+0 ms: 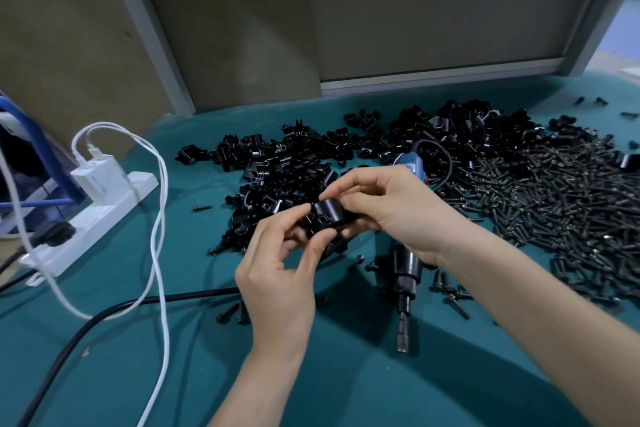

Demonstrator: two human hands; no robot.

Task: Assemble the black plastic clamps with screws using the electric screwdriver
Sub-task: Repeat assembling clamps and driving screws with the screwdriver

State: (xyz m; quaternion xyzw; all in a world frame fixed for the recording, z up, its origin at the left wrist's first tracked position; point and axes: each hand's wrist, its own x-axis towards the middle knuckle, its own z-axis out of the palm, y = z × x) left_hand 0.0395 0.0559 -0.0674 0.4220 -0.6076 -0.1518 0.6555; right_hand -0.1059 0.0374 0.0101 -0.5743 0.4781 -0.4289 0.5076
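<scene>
Pinching clamp [327,215] with left hand [277,274] and right hand [388,208], just above screwdriver [407,265]. Laid bit-end nearward, directly under right hand; likely grabbed with that one.

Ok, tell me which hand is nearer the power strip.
Left. The left hand pinches the clamp on the side towards the power strip; the right hand holds it from the far side.

Power strip [104,218], white cables [161,218], possibly a charger [100,177], teal mat [346,385]
</scene>
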